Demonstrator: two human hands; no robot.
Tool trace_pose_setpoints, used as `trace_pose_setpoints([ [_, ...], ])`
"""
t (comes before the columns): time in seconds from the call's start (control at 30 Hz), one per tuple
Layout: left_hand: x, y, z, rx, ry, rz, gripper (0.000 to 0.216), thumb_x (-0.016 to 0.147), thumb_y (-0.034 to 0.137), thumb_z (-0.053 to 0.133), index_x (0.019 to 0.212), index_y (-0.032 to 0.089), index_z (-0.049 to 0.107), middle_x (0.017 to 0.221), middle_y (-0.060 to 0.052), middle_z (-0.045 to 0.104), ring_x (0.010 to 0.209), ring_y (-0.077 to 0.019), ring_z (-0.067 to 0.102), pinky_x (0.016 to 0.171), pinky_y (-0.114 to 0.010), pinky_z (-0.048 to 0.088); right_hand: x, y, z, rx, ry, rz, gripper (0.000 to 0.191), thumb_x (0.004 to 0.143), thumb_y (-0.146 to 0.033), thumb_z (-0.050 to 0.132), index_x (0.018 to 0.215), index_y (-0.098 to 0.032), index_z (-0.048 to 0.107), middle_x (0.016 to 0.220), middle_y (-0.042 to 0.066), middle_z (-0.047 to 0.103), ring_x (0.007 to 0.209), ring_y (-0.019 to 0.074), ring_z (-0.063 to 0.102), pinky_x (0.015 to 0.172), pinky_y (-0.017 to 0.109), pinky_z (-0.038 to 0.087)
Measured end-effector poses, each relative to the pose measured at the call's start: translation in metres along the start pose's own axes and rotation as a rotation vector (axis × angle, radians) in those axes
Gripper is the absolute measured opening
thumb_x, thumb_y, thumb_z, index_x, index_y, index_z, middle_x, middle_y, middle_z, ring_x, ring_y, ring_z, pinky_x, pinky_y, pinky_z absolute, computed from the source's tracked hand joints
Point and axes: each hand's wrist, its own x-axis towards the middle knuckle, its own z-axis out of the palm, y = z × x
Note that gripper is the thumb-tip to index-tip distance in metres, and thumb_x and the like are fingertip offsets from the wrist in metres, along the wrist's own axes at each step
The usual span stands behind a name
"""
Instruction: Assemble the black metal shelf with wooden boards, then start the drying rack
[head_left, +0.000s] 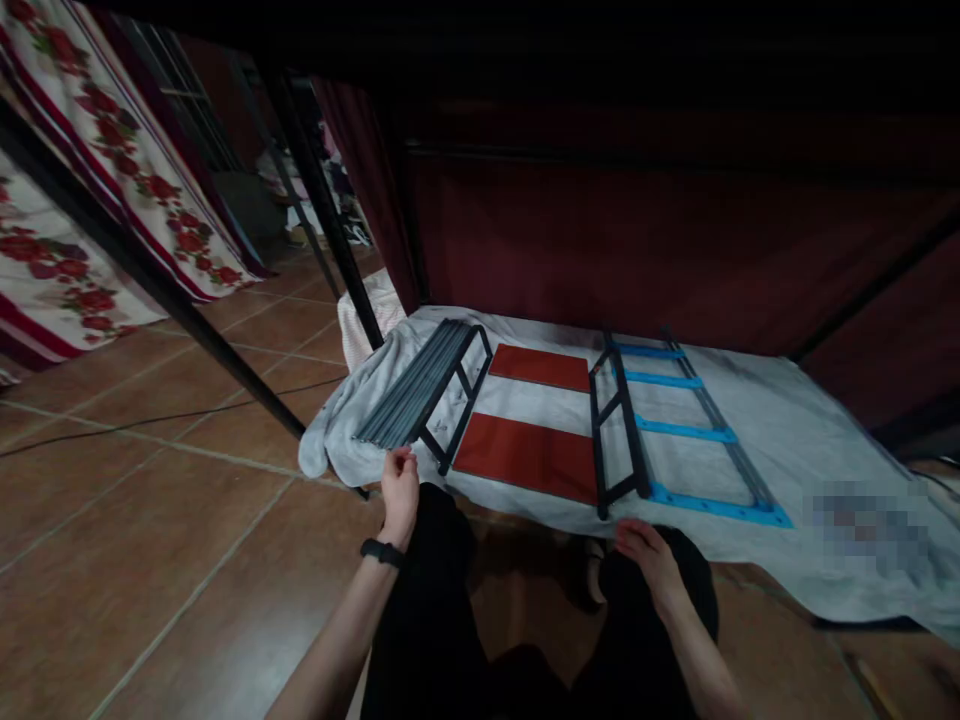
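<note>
My left hand (401,488), a dark band on its wrist, hovers by my left knee, just in front of the near ends of a bundle of grey tubes (420,385). Its fingers are loosely curled with nothing visible in them. Over my right knee is my right hand (646,552), fingers stretched loosely, holding nothing I can see. Beyond the hands lie a black ladder-like frame (466,400), two red-orange panels (525,455), a second black frame (619,425) and several blue crosspieces (682,430) beside grey tubes.
A pale cloth (750,400) lies under the parts. Black posts (322,190) rise at the left, and a dark red curtain (637,240) hangs behind. A floral curtain (97,180) and a thin cable (172,415) are on the left over the tiled floor (187,520).
</note>
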Motion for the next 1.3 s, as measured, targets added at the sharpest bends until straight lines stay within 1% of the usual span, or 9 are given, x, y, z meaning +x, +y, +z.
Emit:
trace_pose_setpoints([
  [0.17, 0.041, -0.003, 0.017, -0.051, -0.068, -0.065, 0.018, 0.071, 0.016, 0.062, 0.087, 0.022, 0.061, 0.081, -0.004, 0.065, 0.086, -0.0229, 0.065, 0.081, -0.036, 0.054, -0.013, 0.008, 0.041, -0.074, -0.093, 0.002, 0.041, 0.059, -0.062, 0.086, 0.079, -0.027, 0.078, 0.082, 0.009, 0.078, 0.073, 0.0274, 0.073, 0.067, 0.041, 0.062],
  [0.27, 0.057, -0.004, 0.029, -0.119, -0.081, -0.086, 0.019, 0.069, 0.016, 0.063, 0.087, 0.021, 0.063, 0.083, -0.005, 0.067, 0.084, -0.0216, 0.065, 0.078, -0.034, 0.053, 0.0, -0.005, 0.085, -0.21, -0.221, -0.159, 0.029, 0.076, -0.055, 0.076, 0.091, -0.031, 0.081, 0.1, 0.008, 0.08, 0.093, 0.0295, 0.075, 0.086, 0.044, 0.061],
  [0.43, 0.079, -0.006, 0.043, -0.256, -0.14, -0.134, 0.019, 0.069, 0.029, 0.07, 0.083, 0.018, 0.066, 0.076, -0.005, 0.067, 0.07, -0.0171, 0.063, 0.067, -0.029, 0.05, 0.066, -0.041, 0.154, -0.346, -0.234, -0.467, 0.023, 0.08, -0.033, 0.067, 0.099, -0.033, 0.08, 0.108, 0.005, 0.078, 0.109, 0.0295, 0.07, 0.112, 0.05, 0.049],
  [0.53, 0.089, -0.014, 0.047, -0.31, -0.164, -0.173, 0.028, 0.067, 0.039, 0.075, 0.08, 0.016, 0.065, 0.071, -0.004, 0.065, 0.062, -0.0157, 0.06, 0.061, -0.029, 0.046, 0.108, -0.049, 0.185, -0.415, -0.235, -0.536, 0.025, 0.077, -0.023, 0.066, 0.097, -0.031, 0.079, 0.109, 0.006, 0.077, 0.111, 0.03, 0.068, 0.116, 0.051, 0.045],
  [0.63, 0.094, -0.022, 0.05, -0.351, -0.161, -0.194, 0.036, 0.064, 0.045, 0.08, 0.081, 0.016, 0.066, 0.069, -0.002, 0.063, 0.059, -0.0138, 0.056, 0.058, -0.027, 0.042, 0.139, -0.049, 0.207, -0.622, -0.26, -0.547, 0.027, 0.079, -0.015, 0.064, 0.096, -0.029, 0.078, 0.112, 0.008, 0.077, 0.116, 0.0292, 0.067, 0.116, 0.047, 0.044],
  [0.8, 0.087, -0.019, 0.052, -0.439, -0.264, -0.214, 0.049, 0.066, 0.06, 0.083, 0.086, 0.016, 0.071, 0.073, -0.003, 0.069, 0.066, -0.0158, 0.062, 0.062, -0.027, 0.046, 0.162, -0.052, 0.223, -0.93, -0.293, -0.521, 0.027, 0.088, -0.012, 0.056, 0.1, -0.024, 0.077, 0.112, 0.012, 0.074, 0.113, 0.0268, 0.069, 0.111, 0.041, 0.046],
  [1.0, 0.059, -0.001, 0.057, -0.682, -0.418, -0.46, 0.044, 0.077, 0.058, 0.081, 0.09, 0.016, 0.076, 0.086, -0.01, 0.079, 0.082, -0.0223, 0.074, 0.076, -0.03, 0.056, 0.166, -0.065, 0.227, -1.219, -0.404, -0.473, 0.03, 0.097, -0.014, 0.047, 0.1, -0.018, 0.077, 0.113, 0.012, 0.071, 0.106, 0.0215, 0.069, 0.105, 0.032, 0.045],
  [1.17, 0.054, 0.0, 0.069, -0.707, -0.464, -0.575, 0.04, 0.089, 0.054, 0.072, 0.084, 0.014, 0.076, 0.077, -0.01, 0.077, 0.073, -0.0181, 0.073, 0.067, -0.026, 0.054, 0.173, -0.079, 0.229, -1.322, -0.496, -0.438, 0.026, 0.097, -0.018, 0.049, 0.094, -0.02, 0.074, 0.104, 0.008, 0.07, 0.103, 0.019, 0.065, 0.098, 0.028, 0.045],
  [1.3, 0.055, -0.002, 0.074, -0.726, -0.462, -0.574, 0.041, 0.093, 0.052, 0.068, 0.081, 0.013, 0.075, 0.072, -0.008, 0.075, 0.065, -0.0144, 0.069, 0.061, -0.022, 0.051, 0.178, -0.09, 0.232, -1.322, -0.591, -0.406, 0.022, 0.096, -0.029, 0.052, 0.086, -0.021, 0.07, 0.09, 0.004, 0.068, 0.088, 0.0184, 0.063, 0.085, 0.028, 0.047],
])
